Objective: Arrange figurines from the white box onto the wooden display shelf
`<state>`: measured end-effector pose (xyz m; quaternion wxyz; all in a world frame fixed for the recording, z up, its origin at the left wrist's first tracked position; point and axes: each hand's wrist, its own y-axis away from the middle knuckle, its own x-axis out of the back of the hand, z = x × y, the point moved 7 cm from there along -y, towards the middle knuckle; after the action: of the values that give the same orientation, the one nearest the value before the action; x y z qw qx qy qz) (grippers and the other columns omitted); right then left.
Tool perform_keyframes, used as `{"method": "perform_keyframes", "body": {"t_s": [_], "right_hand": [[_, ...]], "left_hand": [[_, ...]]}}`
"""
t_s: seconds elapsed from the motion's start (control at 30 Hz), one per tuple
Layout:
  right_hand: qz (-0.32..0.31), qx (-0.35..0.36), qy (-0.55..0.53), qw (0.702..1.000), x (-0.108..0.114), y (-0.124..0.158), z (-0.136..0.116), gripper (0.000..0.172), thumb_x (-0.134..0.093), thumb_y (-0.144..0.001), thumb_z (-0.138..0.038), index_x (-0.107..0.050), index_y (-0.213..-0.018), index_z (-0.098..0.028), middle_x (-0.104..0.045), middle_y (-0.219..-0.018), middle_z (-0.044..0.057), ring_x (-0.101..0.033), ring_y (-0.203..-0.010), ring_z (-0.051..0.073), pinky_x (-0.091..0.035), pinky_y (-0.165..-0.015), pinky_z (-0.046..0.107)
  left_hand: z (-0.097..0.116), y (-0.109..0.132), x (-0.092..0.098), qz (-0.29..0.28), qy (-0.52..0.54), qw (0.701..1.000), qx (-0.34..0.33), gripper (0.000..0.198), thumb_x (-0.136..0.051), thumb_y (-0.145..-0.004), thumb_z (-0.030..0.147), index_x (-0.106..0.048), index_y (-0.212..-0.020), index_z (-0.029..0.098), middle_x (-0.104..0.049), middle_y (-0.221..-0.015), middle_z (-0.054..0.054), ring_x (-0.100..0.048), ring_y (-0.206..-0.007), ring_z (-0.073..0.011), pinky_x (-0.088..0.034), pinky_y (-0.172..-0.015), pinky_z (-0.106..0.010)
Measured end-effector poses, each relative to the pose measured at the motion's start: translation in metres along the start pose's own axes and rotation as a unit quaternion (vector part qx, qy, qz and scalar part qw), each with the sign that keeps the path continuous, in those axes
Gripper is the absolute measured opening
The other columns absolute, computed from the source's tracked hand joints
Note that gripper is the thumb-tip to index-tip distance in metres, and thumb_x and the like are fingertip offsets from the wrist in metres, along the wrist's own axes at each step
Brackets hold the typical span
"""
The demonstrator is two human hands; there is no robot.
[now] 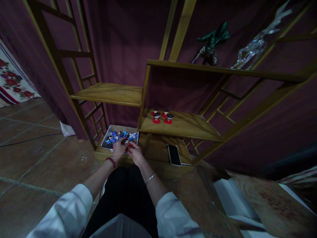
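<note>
Head view: box (116,128), left hand (119,149), figure (125,142), right hand (135,153), then shelf (190,125).
At left, box full of blue and purple pieces (121,135); over its near side, left hand curled around the dark-topped red figure, right hand closing on its other side, so grasped between both. Probably best to pinch lightly, brace from both sides, keep level and stay clear of the pieces beneath. Farther right and back, apart from both hands, four similar figures (168,119) with red bases on the shelf; lower down, a phone (174,154).
</note>
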<state>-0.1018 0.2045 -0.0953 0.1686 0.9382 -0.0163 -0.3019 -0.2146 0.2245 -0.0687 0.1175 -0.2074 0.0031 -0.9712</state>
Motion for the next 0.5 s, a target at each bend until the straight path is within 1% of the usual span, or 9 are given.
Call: {"method": "perform_keyframes", "body": {"t_s": [0.13, 0.23, 0.37, 0.5], "right_hand": [[0.011, -0.007, 0.021, 1.000, 0.000, 0.003, 0.000, 0.031, -0.061, -0.057, -0.004, -0.061, -0.086, -0.014, -0.063, -0.065, -0.002, -0.060, -0.060, 0.010, -0.051, -0.065, 0.027], [0.014, -0.011, 0.031, 0.999, 0.000, 0.005, -0.002, 0.028, -0.064, -0.058, -0.009, -0.062, -0.085, -0.015, -0.064, -0.067, -0.001, -0.060, -0.060, 0.010, -0.051, -0.064, 0.026], [0.005, -0.022, 0.047, 0.999, -0.001, 0.004, -0.002, 0.026, -0.068, -0.061, -0.020, -0.063, -0.086, -0.016, -0.064, -0.069, 0.000, -0.059, -0.060, 0.010, -0.049, -0.063, 0.025], [-0.011, -0.034, 0.051, 0.998, -0.002, 0.002, 0.000, 0.023, -0.069, -0.062, -0.024, -0.063, -0.083, -0.018, -0.064, -0.069, -0.001, -0.058, -0.058, 0.009, -0.049, -0.062, 0.025]], "left_hand": [[0.005, 0.003, 0.002, -0.006, -0.065, 0.998, -0.003, 0.038, -0.057, -0.069, 0.023, -0.057, -0.107, 0.017, -0.065, -0.092, -0.007, -0.059, -0.083, -0.0183, -0.044, -0.076, -0.029], [0.008, 0.005, 0.003, -0.014, -0.087, 0.996, -0.003, 0.039, -0.055, -0.070, 0.023, -0.057, -0.109, 0.017, -0.065, -0.095, -0.007, -0.059, -0.086, -0.0193, -0.043, -0.078, -0.030], [0.012, 0.005, 0.004, -0.024, -0.073, 0.997, -0.021, 0.039, -0.055, -0.069, 0.019, -0.057, -0.108, 0.020, -0.066, -0.092, -0.005, -0.059, -0.085, -0.0183, -0.043, -0.079, -0.029], [0.013, 0.006, 0.003, -0.033, -0.053, 0.997, -0.047, 0.039, -0.054, -0.069, 0.018, -0.057, -0.108, 0.020, -0.065, -0.094, -0.005, -0.059, -0.085, -0.0178, -0.043, -0.079, -0.029]]}}
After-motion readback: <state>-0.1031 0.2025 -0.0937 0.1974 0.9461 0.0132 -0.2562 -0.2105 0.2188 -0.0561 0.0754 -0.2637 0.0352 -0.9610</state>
